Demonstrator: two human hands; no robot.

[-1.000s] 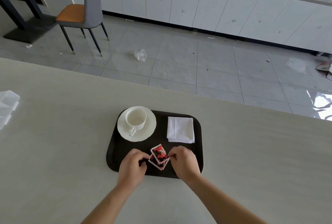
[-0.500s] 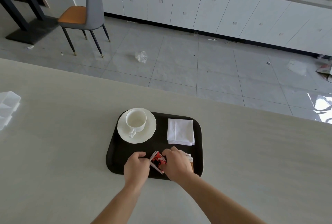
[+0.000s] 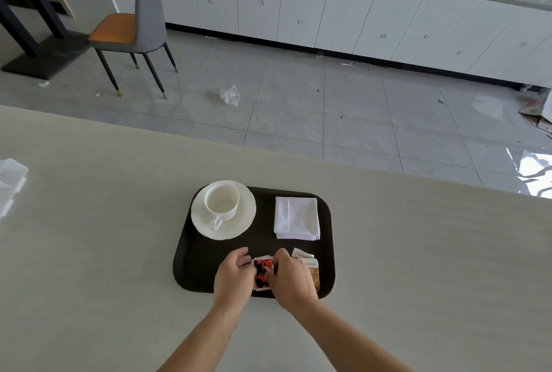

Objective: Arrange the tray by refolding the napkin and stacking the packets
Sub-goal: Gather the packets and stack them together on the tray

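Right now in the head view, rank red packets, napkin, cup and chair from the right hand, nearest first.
1. red packets: held at the fingertips of the right hand, by the near edge of the tray.
2. napkin: straight beyond the hand, at the tray's far right.
3. cup: at the tray's far left.
4. chair: well beyond the tray, upper left.

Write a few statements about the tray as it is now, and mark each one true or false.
1. The napkin lies folded on the tray. True.
2. The cup lies on its side. False: it stands upright on a saucer.
3. The left hand and the right hand both hold the red packets. True.
4. The red packets are on the table, outside the tray. False: they are over the tray's near part.
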